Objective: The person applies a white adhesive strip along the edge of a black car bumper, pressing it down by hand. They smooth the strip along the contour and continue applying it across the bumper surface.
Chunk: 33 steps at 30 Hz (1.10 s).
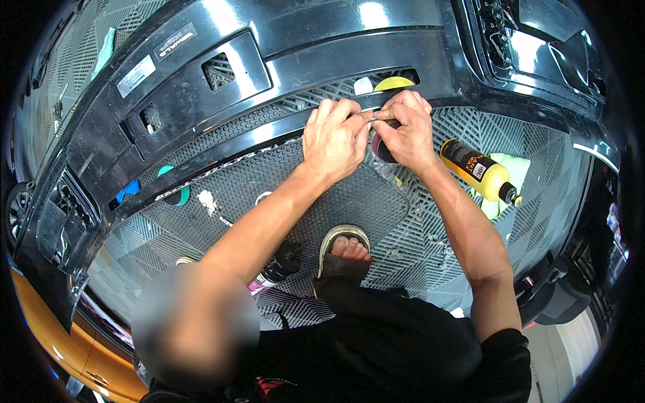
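Note:
My left hand and my right hand meet at the lower strip of a large glossy black car bumper. Thumbs and fingertips of both are pinched closed around something small and thin, greyish, at the strip's edge; the fingers hide most of it. Just below my right hand shows a dark red round pad, partly covered by that hand. Behind the strip, seen through the bumper's opening, lie a yellow round pad and a small white block.
Right of my right forearm, a yellow bottle lies beside a pale green cloth. A teal pad and blue cloth are at left. My sandalled foot rests on the grey mat, near a dark bottle.

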Motion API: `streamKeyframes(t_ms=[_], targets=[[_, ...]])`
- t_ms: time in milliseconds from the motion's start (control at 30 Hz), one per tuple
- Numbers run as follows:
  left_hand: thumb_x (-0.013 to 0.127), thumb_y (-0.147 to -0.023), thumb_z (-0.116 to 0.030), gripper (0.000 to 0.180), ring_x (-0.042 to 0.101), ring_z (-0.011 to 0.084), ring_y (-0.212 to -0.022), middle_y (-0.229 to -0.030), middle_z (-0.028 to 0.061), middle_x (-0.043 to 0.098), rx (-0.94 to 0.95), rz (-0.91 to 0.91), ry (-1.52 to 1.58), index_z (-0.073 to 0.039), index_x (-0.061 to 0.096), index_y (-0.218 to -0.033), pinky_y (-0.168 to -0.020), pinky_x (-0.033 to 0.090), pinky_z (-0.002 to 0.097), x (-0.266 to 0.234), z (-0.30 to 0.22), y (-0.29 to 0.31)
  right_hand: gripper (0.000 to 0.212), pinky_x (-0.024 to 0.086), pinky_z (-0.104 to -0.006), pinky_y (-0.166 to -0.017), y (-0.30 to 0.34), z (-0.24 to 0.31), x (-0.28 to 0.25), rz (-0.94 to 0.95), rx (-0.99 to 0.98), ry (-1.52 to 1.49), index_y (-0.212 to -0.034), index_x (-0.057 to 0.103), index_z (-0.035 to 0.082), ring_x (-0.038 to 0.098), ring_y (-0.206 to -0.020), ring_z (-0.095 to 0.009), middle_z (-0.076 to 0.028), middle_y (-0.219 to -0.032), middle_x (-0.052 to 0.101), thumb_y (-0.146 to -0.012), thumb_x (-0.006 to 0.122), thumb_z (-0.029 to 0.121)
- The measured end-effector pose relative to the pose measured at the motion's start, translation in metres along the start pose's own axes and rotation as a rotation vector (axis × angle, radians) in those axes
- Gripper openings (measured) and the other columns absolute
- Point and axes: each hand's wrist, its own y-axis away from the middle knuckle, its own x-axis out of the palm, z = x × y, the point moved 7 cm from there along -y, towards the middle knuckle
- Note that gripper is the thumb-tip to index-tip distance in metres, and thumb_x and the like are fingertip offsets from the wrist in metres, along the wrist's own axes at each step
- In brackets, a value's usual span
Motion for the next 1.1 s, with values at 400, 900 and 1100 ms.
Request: streamKeyframes(t_ms=[400, 900, 1100], targets=[[0.081, -0.087, -0.015, 0.016, 0.065, 0.0268, -0.100, -0.105, 0.0016, 0.072, 0.017, 0.001, 0.014, -0.012, 0.083, -0.102, -0.086, 0.054, 0.0426, 0.0014, 0.0019, -0.0010, 0.023, 0.039, -0.0438, -0.102, -0.0012, 0.0016, -0.0002, 0.055, 0.029, 0.044, -0.100, 0.081, 0.012, 0.061, -0.114, -0.025, -0.001, -0.112, 0.069, -0.078, 0.084, 0.014], [0.081, -0.085, -0.012, 0.012, 0.065, 0.0268, -0.099, -0.103, 0.0026, 0.071, 0.031, -0.002, 0.045, -0.009, 0.082, -0.097, -0.085, 0.053, 0.0422, 0.0004, 0.0015, -0.0033, 0.014, 0.040, -0.0418, -0.097, 0.0001, -0.0038, 0.0021, 0.001, 0.050, 0.004, -0.087, 0.082, 0.012, 0.061, -0.100, -0.024, -0.002, -0.095, 0.065, -0.073, 0.085, 0.012], [0.082, -0.085, -0.012, 0.011, 0.065, 0.0271, -0.099, -0.102, 0.0028, 0.071, 0.022, 0.001, 0.060, -0.010, 0.082, -0.096, -0.086, 0.054, 0.0420, 0.0009, 0.0023, -0.0033, 0.013, 0.040, -0.0424, -0.096, -0.0002, -0.0014, 0.0013, -0.018, 0.040, 0.007, -0.082, 0.077, 0.011, 0.062, -0.100, -0.025, -0.002, -0.095, 0.065, -0.073, 0.085, 0.010]])
